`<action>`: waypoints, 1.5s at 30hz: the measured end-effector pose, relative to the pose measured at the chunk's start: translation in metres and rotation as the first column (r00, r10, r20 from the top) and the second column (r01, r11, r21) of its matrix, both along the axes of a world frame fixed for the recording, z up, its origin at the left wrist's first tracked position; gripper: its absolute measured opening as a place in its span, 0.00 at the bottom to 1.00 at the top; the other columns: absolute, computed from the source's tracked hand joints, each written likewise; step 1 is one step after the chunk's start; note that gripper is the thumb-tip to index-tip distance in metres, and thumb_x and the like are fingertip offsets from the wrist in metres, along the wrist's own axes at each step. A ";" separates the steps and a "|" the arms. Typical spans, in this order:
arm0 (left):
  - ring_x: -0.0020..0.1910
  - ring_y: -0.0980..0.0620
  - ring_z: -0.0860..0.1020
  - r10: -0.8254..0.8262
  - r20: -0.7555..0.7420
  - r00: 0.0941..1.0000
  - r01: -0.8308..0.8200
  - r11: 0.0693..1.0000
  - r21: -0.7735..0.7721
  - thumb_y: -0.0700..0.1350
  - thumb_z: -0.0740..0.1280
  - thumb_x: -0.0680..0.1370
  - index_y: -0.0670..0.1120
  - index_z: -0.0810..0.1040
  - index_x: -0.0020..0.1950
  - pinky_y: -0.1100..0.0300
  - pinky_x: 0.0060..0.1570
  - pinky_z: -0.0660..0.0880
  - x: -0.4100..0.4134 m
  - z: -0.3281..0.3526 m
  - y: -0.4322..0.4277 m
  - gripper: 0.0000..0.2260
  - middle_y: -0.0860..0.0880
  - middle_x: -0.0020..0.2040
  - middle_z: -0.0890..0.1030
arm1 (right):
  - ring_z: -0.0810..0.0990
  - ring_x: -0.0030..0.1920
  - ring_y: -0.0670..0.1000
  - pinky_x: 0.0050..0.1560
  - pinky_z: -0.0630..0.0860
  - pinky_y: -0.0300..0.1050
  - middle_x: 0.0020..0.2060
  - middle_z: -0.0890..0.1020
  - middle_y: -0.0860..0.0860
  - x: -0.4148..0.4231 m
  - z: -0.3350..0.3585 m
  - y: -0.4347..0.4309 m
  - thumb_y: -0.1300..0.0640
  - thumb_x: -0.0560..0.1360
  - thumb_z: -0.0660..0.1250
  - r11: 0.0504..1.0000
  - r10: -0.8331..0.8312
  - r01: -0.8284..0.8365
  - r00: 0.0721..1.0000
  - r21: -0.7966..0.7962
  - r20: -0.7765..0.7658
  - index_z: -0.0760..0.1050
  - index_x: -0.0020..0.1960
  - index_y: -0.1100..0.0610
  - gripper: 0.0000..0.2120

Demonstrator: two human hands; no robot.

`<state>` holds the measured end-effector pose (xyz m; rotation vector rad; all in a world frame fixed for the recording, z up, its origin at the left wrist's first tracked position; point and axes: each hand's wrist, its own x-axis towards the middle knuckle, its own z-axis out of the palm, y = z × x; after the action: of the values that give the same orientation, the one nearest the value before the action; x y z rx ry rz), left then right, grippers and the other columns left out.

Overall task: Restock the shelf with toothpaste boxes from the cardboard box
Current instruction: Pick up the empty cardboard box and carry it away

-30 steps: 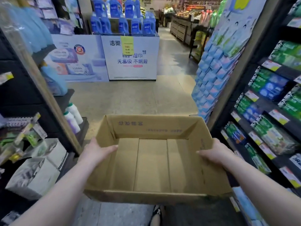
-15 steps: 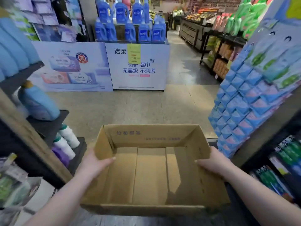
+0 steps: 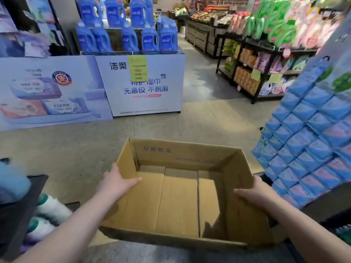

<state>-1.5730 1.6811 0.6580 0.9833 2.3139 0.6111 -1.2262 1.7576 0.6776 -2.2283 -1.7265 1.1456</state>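
I carry an open brown cardboard box (image 3: pixel 178 154) in front of me at waist height; nothing lies inside it. My left hand (image 3: pixel 115 182) grips its left wall, thumb inside over the rim. My right hand (image 3: pixel 254 194) grips the right wall the same way. No toothpaste boxes show clearly; only a sliver of green packs (image 3: pixel 344 233) is visible at the lower right edge.
A display stand (image 3: pixel 140 86) stacked with blue detergent jugs (image 3: pixel 150 40) stands ahead across the floor. A hanging rack of blue packets (image 3: pixel 307 141) is close on my right. Dark shelving with white bottles (image 3: pixel 51 211) is at my lower left. Further shelves (image 3: pixel 252 73) stand at the right rear.
I have walked forward out of the aisle with the box. The toothpaste shelves on the right slid out of view, and the detergent display and cross aisle came closer.
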 end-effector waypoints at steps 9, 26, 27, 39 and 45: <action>0.68 0.36 0.67 -0.144 -0.051 0.988 0.140 0.988 -0.060 0.58 0.71 0.68 0.46 0.50 0.75 0.41 0.65 0.69 -0.026 -0.010 0.173 0.45 0.39 0.73 0.63 | 0.77 0.58 0.57 0.54 0.78 0.51 0.62 0.74 0.58 -0.021 -0.018 0.117 0.51 0.69 0.71 0.986 -0.166 0.166 0.986 -0.002 0.008 0.58 0.70 0.57 0.36; 0.67 0.37 0.68 -0.276 0.035 0.961 0.278 0.958 -0.075 0.50 0.72 0.70 0.44 0.55 0.75 0.44 0.63 0.69 0.014 -0.028 0.516 0.39 0.38 0.72 0.65 | 0.78 0.54 0.54 0.46 0.77 0.45 0.62 0.75 0.56 0.000 -0.080 0.376 0.48 0.71 0.69 0.915 -0.395 0.393 0.919 -0.087 -0.008 0.53 0.71 0.55 0.37; 0.68 0.37 0.68 -0.302 0.020 0.953 0.302 0.950 -0.073 0.51 0.72 0.70 0.45 0.55 0.75 0.43 0.64 0.69 0.019 -0.029 0.535 0.39 0.39 0.73 0.64 | 0.77 0.53 0.53 0.46 0.76 0.44 0.62 0.75 0.55 0.004 -0.082 0.386 0.48 0.71 0.69 0.909 -0.406 0.403 0.914 -0.104 -0.007 0.53 0.71 0.55 0.36; 0.71 0.40 0.64 -0.667 -0.006 0.745 0.650 0.728 -0.217 0.54 0.71 0.70 0.46 0.55 0.74 0.42 0.67 0.66 0.069 -0.089 0.798 0.39 0.42 0.75 0.61 | 0.76 0.53 0.54 0.49 0.76 0.47 0.61 0.74 0.56 -0.005 -0.141 0.528 0.49 0.71 0.68 0.650 -0.738 0.706 0.674 -0.282 -0.015 0.53 0.68 0.56 0.34; 0.67 0.42 0.70 -0.790 0.102 0.605 0.790 0.578 -0.206 0.56 0.73 0.67 0.50 0.60 0.71 0.42 0.65 0.70 0.101 -0.149 0.909 0.37 0.45 0.69 0.70 | 0.75 0.58 0.59 0.56 0.73 0.54 0.63 0.72 0.58 -0.010 -0.186 0.595 0.51 0.71 0.69 0.442 -0.891 0.840 0.452 -0.316 -0.045 0.53 0.70 0.54 0.35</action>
<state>-1.4721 2.5899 0.5090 1.7200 1.5992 -0.0495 -1.2363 2.3525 0.4920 -2.4441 -0.1402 1.2218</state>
